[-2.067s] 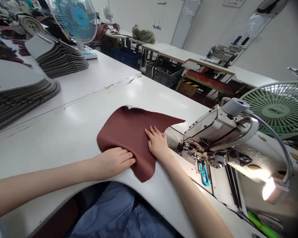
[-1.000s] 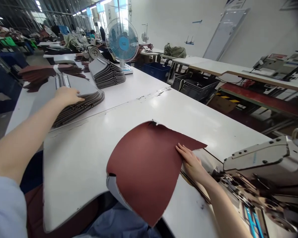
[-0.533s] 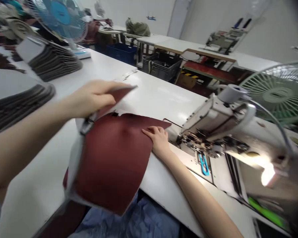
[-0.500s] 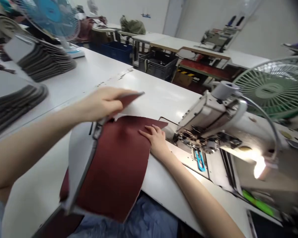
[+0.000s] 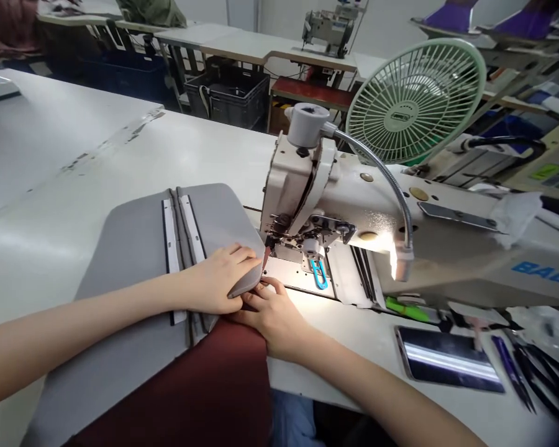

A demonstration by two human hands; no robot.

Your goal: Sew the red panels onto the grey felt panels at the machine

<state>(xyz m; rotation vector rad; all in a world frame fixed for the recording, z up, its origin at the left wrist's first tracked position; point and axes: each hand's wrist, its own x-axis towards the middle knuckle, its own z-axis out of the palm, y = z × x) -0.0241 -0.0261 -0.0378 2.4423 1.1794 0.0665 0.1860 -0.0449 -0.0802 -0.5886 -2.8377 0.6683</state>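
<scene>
A grey piece (image 5: 130, 248) with a white-edged seam strip lies face down on top of a dark red piece (image 5: 214, 391) on the white table (image 5: 51, 186). My left hand (image 5: 217, 279) rests on the grey piece's right edge, fingers curled over the corner. My right hand (image 5: 268, 313) pinches the edges of both pieces just below that corner. Both hands sit right in front of the presser foot of the sewing machine (image 5: 307, 211).
A green fan (image 5: 414, 99) stands behind the machine, and a gooseneck lamp (image 5: 400, 261) lights the needle plate. A phone (image 5: 447, 366) and dark tools (image 5: 531, 372) lie at the right. Crates and other work tables stand further back.
My left hand fetched a grey piece from the stack at the left and laid it over the dark red piece. Both hands now hold the aligned edges at the machine's foot.
</scene>
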